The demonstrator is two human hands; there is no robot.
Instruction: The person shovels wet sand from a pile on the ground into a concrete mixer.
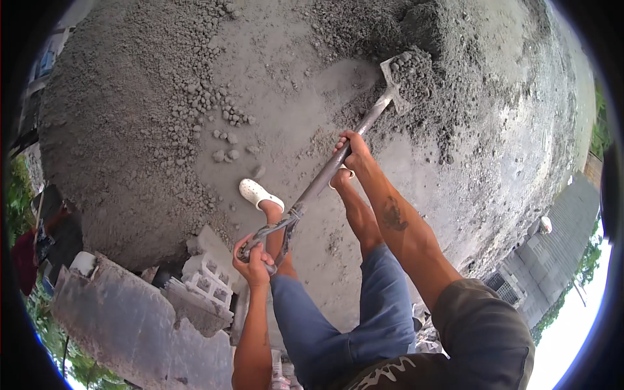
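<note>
A long-handled shovel [323, 177] slants across the middle, from its D-shaped grip near me to its blade at the far right. My left hand [255, 261] is wrapped round the D-shaped grip. Partway down the shaft, my right hand [351, 148] closes round it. The blade [392, 91] sits at the edge of a grey sand-and-gravel pile [416, 29], with coarse grey material lying on and against it. How deep the blade goes into the pile is hidden.
A wide heap of grey gravel [130, 117] spreads on the left, loose lumps [227, 156] at its edge. My feet in white clogs [260, 194] stand on the dusty ground. Hollow concrete blocks [213, 281] and a worn sheet [123, 318] lie lower left. Stacked blocks [539, 260] stand at right.
</note>
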